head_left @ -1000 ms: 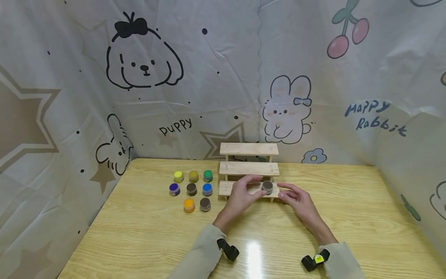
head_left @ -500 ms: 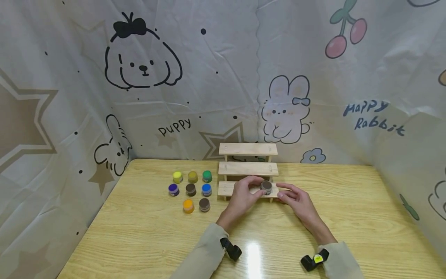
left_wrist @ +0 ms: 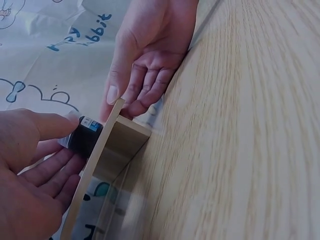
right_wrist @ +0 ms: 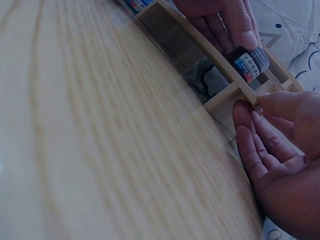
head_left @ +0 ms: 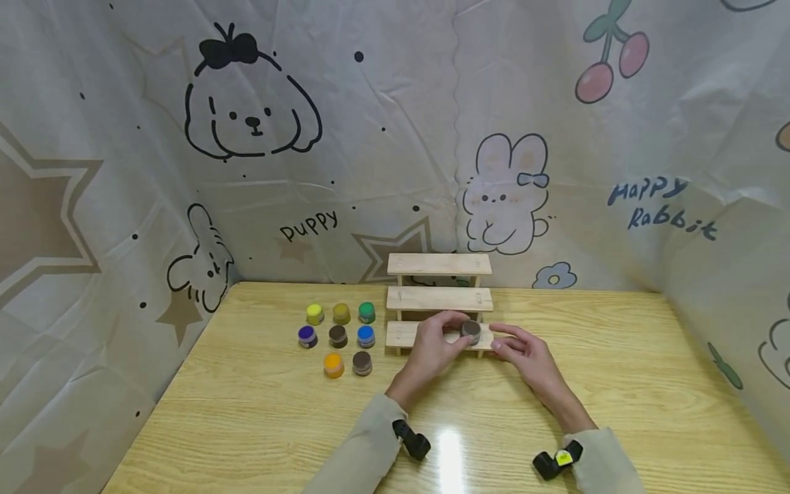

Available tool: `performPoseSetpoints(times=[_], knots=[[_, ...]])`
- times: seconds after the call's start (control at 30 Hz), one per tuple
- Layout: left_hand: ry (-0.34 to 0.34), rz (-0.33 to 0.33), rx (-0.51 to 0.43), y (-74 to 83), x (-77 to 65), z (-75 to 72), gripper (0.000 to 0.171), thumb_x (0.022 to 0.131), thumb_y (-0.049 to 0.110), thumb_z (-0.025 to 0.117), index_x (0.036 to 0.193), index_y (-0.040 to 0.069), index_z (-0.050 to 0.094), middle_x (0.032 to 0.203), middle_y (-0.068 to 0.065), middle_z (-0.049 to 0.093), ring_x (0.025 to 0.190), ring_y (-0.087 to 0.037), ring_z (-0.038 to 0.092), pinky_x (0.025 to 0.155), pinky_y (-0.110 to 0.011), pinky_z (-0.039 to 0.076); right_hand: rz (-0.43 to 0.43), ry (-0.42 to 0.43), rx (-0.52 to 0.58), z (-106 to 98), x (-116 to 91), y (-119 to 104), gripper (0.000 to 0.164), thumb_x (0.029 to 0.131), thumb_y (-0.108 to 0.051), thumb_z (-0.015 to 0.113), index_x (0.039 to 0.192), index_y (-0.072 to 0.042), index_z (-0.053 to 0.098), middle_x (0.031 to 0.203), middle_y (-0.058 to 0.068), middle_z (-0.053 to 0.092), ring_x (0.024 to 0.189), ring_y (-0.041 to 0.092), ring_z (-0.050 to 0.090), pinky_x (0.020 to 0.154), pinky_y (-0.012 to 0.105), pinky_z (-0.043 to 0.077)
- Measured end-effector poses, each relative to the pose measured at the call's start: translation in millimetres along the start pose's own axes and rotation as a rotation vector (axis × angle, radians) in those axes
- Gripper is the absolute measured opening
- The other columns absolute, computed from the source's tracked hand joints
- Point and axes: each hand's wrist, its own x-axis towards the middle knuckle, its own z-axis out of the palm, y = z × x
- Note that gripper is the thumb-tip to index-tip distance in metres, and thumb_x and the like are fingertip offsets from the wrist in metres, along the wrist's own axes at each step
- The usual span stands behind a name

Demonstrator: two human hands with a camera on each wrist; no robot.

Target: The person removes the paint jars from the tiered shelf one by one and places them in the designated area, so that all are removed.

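A dark brown paint jar [head_left: 471, 332] stands on the right part of the lowest step of a three-tier wooden display rack [head_left: 439, 298]. My left hand [head_left: 434, 344] holds this jar between thumb and fingers; its clear lid and printed label show in the right wrist view. At the right end of that same step, my right hand [head_left: 529, 357] pinches the board's corner. The right wrist view puts the right thumb [right_wrist: 280, 103] against the board's edge, with the fingers curled below it. Part of the lowest step is hidden behind my left hand.
Several paint jars stand left of the rack: yellow [head_left: 315, 313], olive [head_left: 341, 313], green [head_left: 367, 312], purple [head_left: 307, 336], dark brown [head_left: 337, 335], blue [head_left: 366, 336], orange [head_left: 334, 365] and another dark brown one [head_left: 362, 363]. A printed curtain [head_left: 382, 171] borders the wooden table [head_left: 247, 425].
My left wrist has shifted slightly to the right while the left fingers stay on the jar. The right hand keeps its hold on the step's end. The jars on the table stay put.
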Motion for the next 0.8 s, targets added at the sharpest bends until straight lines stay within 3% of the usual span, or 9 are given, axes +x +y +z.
performPoseSetpoints(times=[0.37,0.8], knots=[[0.009,0.002,-0.023,-1.8,-5.0,-13.2,0.029,0.087,0.007,0.083,0.113,0.007,0.073,0.106,-0.003,0.074,0.098,-0.015,0.070,0.090,-0.036,0.059,0.022,0.011,-0.017,1.6,-2.3,-2.8,0.045,0.103,-0.019,0.065,0.142,0.001,0.056,0.119,0.026,0.070,0.099,0.014,0.072,0.086,0.028,0.059],[0.041,0.002,-0.035,0.4,-20.9,-46.5,0.027,0.087,0.010,0.082,0.112,0.010,0.072,0.105,-0.001,0.072,0.101,-0.019,0.067,0.094,-0.041,0.056,0.019,0.020,-0.030,2.5,-1.8,-2.3,0.045,0.103,-0.020,0.066,0.142,0.000,0.057,0.116,0.023,0.071,0.099,0.014,0.072,0.085,0.028,0.059]])
